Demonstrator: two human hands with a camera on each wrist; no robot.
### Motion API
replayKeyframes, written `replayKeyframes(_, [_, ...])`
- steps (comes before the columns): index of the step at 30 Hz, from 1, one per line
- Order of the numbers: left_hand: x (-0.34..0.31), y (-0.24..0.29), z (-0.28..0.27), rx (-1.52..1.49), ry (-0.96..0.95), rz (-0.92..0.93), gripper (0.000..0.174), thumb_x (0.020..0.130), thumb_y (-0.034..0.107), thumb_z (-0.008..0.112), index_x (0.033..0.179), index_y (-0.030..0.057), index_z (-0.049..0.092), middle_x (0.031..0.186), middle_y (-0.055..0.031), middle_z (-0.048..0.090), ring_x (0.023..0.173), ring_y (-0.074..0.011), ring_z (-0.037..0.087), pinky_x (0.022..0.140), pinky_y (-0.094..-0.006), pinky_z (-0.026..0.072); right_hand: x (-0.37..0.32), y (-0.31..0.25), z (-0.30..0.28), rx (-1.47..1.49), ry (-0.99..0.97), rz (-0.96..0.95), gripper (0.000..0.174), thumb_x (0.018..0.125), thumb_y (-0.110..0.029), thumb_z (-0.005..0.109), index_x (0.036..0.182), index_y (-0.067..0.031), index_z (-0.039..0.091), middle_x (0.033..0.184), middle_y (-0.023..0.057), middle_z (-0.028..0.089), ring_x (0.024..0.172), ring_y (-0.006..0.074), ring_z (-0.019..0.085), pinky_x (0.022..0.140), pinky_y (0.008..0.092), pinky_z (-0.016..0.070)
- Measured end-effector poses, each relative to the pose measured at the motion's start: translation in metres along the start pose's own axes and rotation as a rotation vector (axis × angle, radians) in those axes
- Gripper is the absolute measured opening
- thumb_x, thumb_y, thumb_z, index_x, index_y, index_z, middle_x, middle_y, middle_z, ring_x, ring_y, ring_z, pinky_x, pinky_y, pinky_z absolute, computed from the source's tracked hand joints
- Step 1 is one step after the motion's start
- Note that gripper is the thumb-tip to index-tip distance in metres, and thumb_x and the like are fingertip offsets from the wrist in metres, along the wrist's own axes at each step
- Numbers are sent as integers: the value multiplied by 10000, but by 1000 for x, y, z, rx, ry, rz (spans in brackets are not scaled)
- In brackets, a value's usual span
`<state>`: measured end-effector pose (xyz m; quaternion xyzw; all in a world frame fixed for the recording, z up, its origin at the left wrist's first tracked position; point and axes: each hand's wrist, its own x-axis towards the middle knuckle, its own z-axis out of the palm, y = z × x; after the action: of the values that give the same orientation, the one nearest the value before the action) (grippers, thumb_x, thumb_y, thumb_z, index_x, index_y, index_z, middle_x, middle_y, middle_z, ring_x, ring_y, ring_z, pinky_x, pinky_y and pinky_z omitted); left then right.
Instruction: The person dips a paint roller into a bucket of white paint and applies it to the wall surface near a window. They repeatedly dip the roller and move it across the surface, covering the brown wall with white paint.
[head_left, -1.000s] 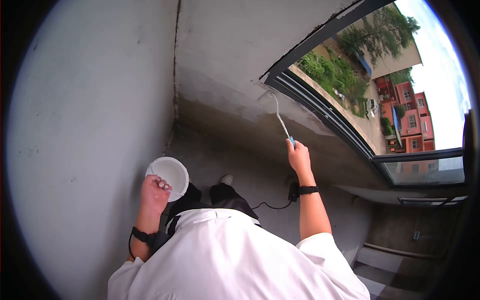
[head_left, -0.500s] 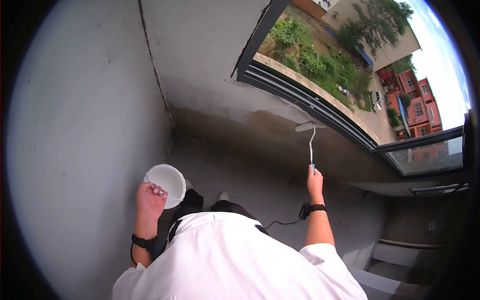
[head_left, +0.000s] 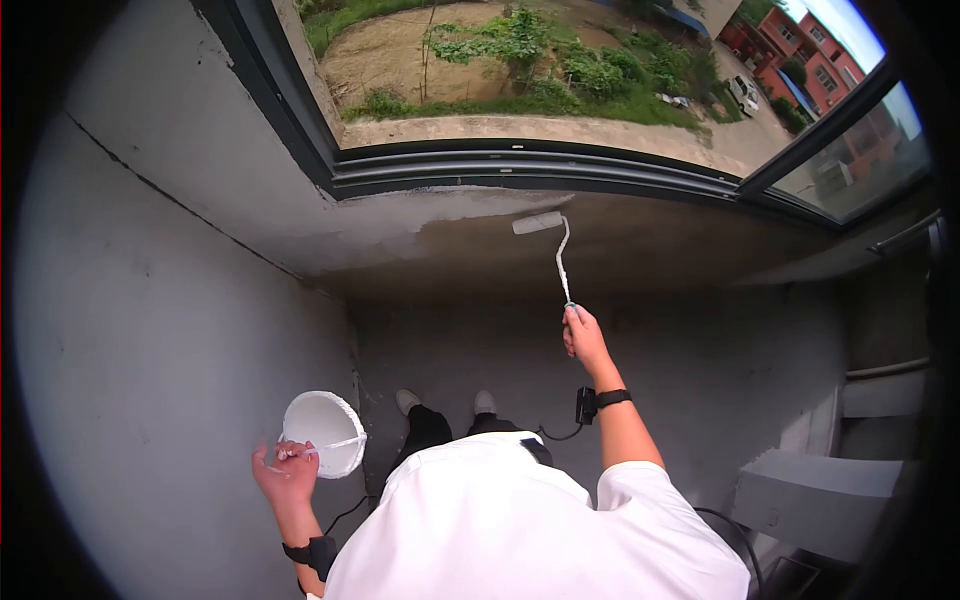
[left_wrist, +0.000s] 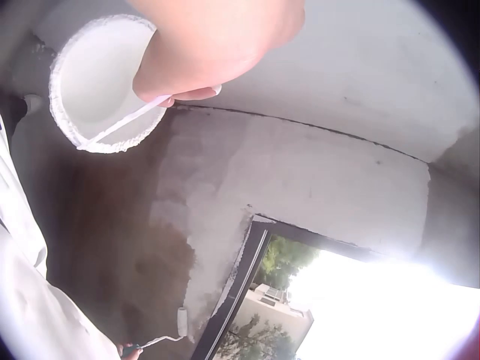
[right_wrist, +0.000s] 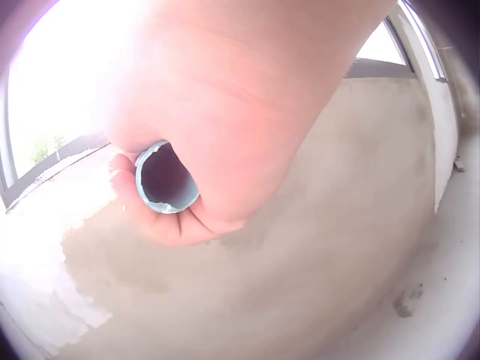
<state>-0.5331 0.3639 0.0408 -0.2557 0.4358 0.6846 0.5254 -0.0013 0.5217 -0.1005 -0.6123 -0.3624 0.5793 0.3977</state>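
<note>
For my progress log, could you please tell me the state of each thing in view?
wall: partly painted below the window, white on one side of the roller, bare on the other.
paint roller: head against the wall, handle gripped by the right hand.
bucket: coated white inside, wire handle gripped by the left hand.

Left hand (left_wrist: 217, 41) grips wire handle of white bucket (left_wrist: 97, 75) (paint-crusted rim); roller (left_wrist: 181, 323) against wall (left_wrist: 300, 172).
</note>
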Motion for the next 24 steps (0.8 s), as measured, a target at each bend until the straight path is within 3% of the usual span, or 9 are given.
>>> replayKeyframes(7, [-26,-22,-6,-10,74,65,309,890,388,513,814,104,419,716,0,430,671,-137,442,962,-377,341,0,-37,34,252,-33,106,319,1076,-397,447,899,-131,457,566,-44,402,424,63,363,402,234,323])
replayKeyframes(9, [-32,-25,-8,10,59,86,304,897,389,504,849,102,419,723,0,439,682,-133,455,961,-388,345,4,-41,34,532,-86,320,325,1070,-411,458,895,-137,458,575,-56,388,435,54,352,407,221,318])
replayKeyframes(10, [-36,-27,-8,12,63,93,304,897,389,504,849,102,419,723,0,439,682,-133,455,961,-388,345,9,-38,36,536,-92,325,325,1070,-411,458,895,-137,458,575,-56,388,435,54,352,407,221,318])
replayKeyframes(16, [-39,-35,-19,-15,93,103,307,899,391,513,868,94,443,727,1,457,697,-134,487,995,-394,343,53,-6,27,480,-50,460,323,1068,-393,464,907,-113,462,612,-58,400,459,41,361,410,207,328])
replayKeyframes(24, [-61,-67,1,17,106,122,290,906,357,523,840,94,418,704,-9,410,631,-142,421,973,-384,367,42,-2,-12,0,-153,346,363,1023,-410,530,830,-104,498,622,-33,477,479,77,442,460,250,405])
